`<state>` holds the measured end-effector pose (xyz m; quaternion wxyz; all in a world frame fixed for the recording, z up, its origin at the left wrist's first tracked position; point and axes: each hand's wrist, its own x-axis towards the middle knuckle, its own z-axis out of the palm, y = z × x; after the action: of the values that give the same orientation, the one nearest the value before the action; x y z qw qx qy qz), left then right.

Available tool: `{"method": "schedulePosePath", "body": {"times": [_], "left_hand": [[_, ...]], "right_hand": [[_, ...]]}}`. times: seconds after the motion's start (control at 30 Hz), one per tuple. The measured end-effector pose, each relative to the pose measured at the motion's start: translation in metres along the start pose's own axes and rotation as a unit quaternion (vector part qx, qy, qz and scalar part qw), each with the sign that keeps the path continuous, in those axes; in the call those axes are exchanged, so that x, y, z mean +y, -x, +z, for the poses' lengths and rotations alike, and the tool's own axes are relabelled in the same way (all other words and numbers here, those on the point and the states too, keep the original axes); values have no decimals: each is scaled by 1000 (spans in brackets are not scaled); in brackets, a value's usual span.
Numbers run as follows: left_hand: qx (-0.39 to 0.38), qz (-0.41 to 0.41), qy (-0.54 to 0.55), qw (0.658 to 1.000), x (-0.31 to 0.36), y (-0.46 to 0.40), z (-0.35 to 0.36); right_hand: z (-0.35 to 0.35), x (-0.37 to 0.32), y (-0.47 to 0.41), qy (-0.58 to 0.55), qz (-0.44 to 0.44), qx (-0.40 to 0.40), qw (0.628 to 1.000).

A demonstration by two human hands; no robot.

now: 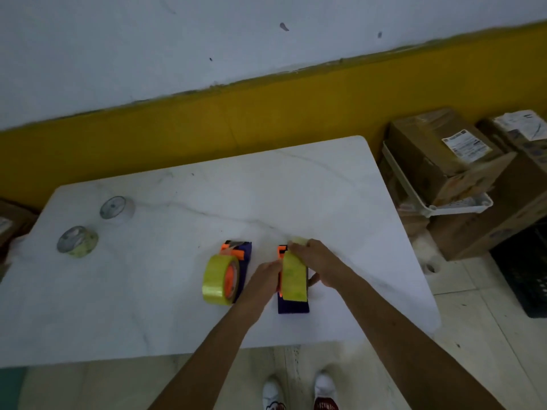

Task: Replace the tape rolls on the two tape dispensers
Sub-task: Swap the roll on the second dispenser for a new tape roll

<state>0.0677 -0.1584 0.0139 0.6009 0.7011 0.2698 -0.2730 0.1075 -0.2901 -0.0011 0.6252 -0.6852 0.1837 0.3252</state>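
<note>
Right dispenser (pixel 293 303) flat on tabletop (pixel 296 187). Left hand (pixel 265 275) braces its yellow roll (pixel 293 279); right hand (pixel 315 257) pinches the tape end (pixel 299 241) forward, probably threading. Left dispenser (pixel 236 261) loaded. 2 spent rolls (pixel 77 241) set well aside.

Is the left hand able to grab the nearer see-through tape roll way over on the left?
Probably yes. The left hand is busy at the right-hand dispenser, but bare white table lies between it and the nearly used-up clear tape roll.
</note>
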Motion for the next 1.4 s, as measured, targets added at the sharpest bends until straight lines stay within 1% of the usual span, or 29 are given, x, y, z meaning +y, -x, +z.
{"method": "schedulePosePath", "body": {"times": [0.13, 0.2, 0.27, 0.37, 0.43, 0.5, 0.53, 0.6, 0.7, 0.73, 0.83, 0.87, 0.97, 1.13, 1.27, 1.4], "left_hand": [[-7, 23, 62, 998, -5, 7, 4], [-38, 47, 32, 998, -11, 5, 2], [-60, 81, -3, 995, -19, 2, -2], [-76, 107, -8, 991, -34, -4, -7], [-63, 97, 5, 993, -36, -8, -7], [-47, 61, 22, 997, -34, -11, -8], [-56, 41, 29, 997, -33, -13, -9], [-71, 27, 13, 997, -37, -18, -12], [-91, 32, -21, 995, -51, -16, -15], [-98, 32, -29, 994, -58, -17, -15], [-92, 25, -29, 995, -70, -11, -16], [-93, 25, -33, 995, -75, -10, -16], [-97, 30, -50, 994, -76, -3, -18], [-119, -1, -35, 992, -66, -3, -23], [-86, 0, -40, 996, -70, -3, -22], [-74, 12, -51, 996, -74, -2, -20]], "right_hand": [[19, 2, -11, -12, 3, 17, 1000], [23, 4, -15, 7, -16, 24, 1000], [26, 3, -17, 60, -45, 32, 997], [25, -5, -14, 157, -91, 74, 981], [22, -11, -15, 207, -123, 82, 967], [19, -17, -16, 224, -130, 69, 964], [17, -19, -17, 227, -130, 62, 963], [13, -21, -20, 229, -141, 75, 960], [4, -32, -27, 212, -158, 112, 958], [1, -37, -29, 198, -158, 115, 961], [-6, -60, -33, 104, -156, 111, 976], [-9, -68, -33, 97, -165, 105, 976], [-10, -86, -32, 139, -168, 67, 974], [-3, -96, -36, 155, -197, 45, 967], [-6, -102, -40, 173, -205, 48, 962], [-11, -95, -44, 164, -225, 81, 957]]}}
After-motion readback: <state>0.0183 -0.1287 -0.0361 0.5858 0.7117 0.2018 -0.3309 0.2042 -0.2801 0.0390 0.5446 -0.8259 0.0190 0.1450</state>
